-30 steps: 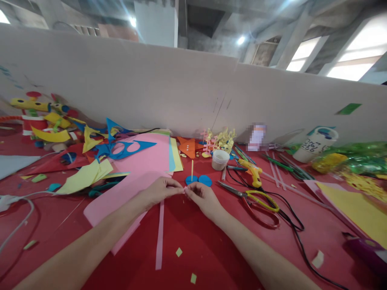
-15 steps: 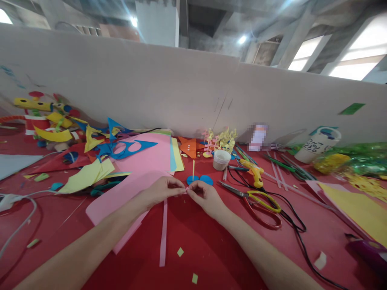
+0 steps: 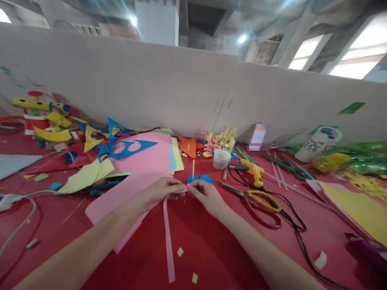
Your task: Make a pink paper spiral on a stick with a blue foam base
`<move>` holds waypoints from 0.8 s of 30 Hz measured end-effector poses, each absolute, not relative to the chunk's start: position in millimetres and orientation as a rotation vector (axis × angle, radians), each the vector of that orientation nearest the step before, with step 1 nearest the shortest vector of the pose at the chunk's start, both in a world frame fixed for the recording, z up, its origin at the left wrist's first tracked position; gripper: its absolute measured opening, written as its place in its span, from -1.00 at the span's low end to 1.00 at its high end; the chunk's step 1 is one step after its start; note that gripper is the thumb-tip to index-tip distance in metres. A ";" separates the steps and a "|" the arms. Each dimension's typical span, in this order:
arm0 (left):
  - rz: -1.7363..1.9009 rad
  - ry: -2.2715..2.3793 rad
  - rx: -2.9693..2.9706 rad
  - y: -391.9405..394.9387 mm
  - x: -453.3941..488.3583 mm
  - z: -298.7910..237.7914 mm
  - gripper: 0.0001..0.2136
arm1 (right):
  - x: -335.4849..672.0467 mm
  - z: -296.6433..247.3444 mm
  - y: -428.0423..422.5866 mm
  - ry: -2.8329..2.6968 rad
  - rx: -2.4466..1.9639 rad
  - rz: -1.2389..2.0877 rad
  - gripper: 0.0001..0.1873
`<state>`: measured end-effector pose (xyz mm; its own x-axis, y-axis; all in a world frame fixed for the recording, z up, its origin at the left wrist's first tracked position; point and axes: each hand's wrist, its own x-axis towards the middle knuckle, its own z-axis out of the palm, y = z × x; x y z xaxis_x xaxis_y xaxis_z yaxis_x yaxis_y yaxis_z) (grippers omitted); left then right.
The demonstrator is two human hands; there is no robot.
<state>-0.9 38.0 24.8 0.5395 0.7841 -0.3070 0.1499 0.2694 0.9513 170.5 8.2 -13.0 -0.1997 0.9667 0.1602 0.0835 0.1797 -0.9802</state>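
My left hand (image 3: 167, 189) is closed on a long pink paper strip (image 3: 168, 241), whose tail hangs down over the red table. Close beside it, my right hand (image 3: 205, 194) pinches the strip's other end between thumb and fingers. The fingertips almost meet, and the bit of strip between them is small and partly hidden. Just beyond the hands lie blue round pieces (image 3: 206, 178) with a thin yellow stick (image 3: 193, 169) standing near them. Pink sheets (image 3: 111, 199) lie under and beside my left forearm.
Right of my hands are scissors (image 3: 250, 199), a yellow glue gun (image 3: 255, 173) with a black cord, and a white cup (image 3: 221, 159). Blue cut-out scraps (image 3: 133, 150) and yellow paper (image 3: 87, 177) lie left. A pale board (image 3: 136, 80) stands along the back.
The strip's hanging tail has swung to the right and reaches lower. More of the pink strip shows between my hands, which have barely moved.
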 end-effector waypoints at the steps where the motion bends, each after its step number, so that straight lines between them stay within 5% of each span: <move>1: 0.528 0.947 1.260 37.9 -1.1 24.6 -0.81 | 170.2 -13.1 8.0 -1.499 -1.053 1.172 -0.66; 24: 0.681 0.988 1.623 34.4 5.6 22.4 -0.79 | 167.5 -15.6 6.2 -1.506 -1.050 1.089 -0.82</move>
